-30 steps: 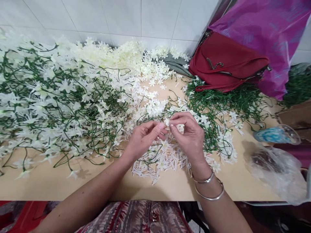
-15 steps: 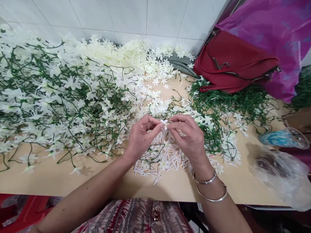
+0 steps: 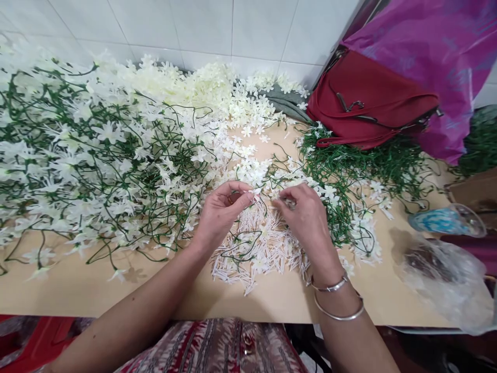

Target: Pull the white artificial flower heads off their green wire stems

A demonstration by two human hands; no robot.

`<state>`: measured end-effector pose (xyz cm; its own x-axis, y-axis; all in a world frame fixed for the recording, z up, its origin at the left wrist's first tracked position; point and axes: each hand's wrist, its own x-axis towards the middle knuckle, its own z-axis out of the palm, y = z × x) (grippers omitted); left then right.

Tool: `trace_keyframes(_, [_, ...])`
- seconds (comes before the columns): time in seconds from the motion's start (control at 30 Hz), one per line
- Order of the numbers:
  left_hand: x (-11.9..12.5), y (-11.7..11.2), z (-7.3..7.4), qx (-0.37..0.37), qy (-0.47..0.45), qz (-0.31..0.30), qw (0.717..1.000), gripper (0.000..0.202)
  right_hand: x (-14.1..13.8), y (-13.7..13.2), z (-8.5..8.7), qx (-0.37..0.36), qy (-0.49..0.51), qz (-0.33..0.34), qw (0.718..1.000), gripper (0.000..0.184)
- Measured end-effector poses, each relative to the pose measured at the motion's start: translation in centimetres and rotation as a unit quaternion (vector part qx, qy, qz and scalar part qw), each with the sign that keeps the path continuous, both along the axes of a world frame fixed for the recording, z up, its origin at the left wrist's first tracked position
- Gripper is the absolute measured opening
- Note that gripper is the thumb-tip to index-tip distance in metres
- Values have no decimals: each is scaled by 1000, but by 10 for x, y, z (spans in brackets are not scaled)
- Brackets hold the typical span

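Note:
My left hand (image 3: 223, 210) pinches a small white artificial flower (image 3: 257, 196) between thumb and fingertips, over the middle of the table. Just to its right, a short gap away, my right hand (image 3: 305, 215) has its thumb and fingers drawn together; whatever may be in them is too small to make out. Beneath both hands spreads a heap of thin white sticks (image 3: 279, 248), with a few green stems and white blossoms lying across it. Loose white petal pieces (image 3: 250, 171) lie just beyond my fingers.
A big pile of finished white flowers on green stems (image 3: 108, 160) covers the left side. Green stems (image 3: 373, 160) lie at right below a red bag (image 3: 373, 98) and purple plastic (image 3: 430, 41). A blue-patterned cup (image 3: 442, 221) and clear plastic bag (image 3: 450, 280) sit at far right.
My right hand has come away from the flower and moved slightly right. The flower stays in my left hand, now tilted and a little further left.

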<state>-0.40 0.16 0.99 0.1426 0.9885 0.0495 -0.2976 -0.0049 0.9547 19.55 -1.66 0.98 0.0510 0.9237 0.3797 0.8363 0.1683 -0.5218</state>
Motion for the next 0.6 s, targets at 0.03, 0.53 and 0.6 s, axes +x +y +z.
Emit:
trace_keyframes(0.03, [0,-1,1,9,5,-3,1000,11,1,0,-2,-17,-20,-5,1000,7])
trace_keyframes(0.53, [4,-6,-2,40,92,45,994,19,-36,-15,20,51,291,79,952,6])
trace_keyframes(0.6, [5,-8,-2,47,96,39,994,18,-42,-15,18,26,306,68,949,6])
